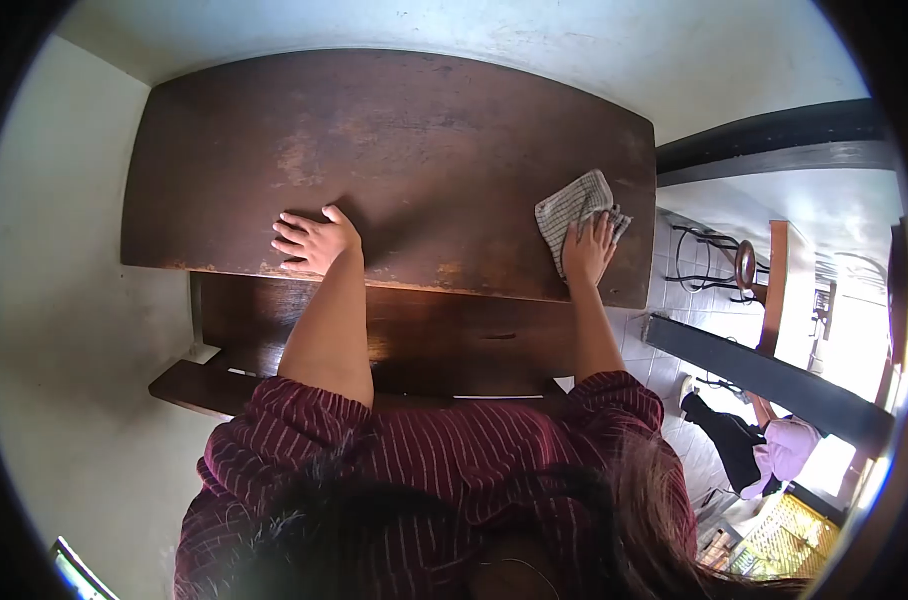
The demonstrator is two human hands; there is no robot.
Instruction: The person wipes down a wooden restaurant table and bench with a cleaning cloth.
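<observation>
A dark brown wooden table [414, 140] fills the upper middle of the view, its top worn and scuffed. My left hand [312, 240] lies flat on the tabletop near the front edge, fingers spread toward the left, holding nothing. My right hand [588, 248] presses down on a checked grey-and-white cloth [571, 208] near the table's right end. The cloth is crumpled under my fingers and spreads out up and to the left of them. My arms come out of dark red striped sleeves.
A dark wooden bench [414, 340] runs under the table's front edge. White wall surrounds the table at left and top. At right, a tiled floor, a metal-framed chair [719, 262] and another person [774, 445] in a light top bending low.
</observation>
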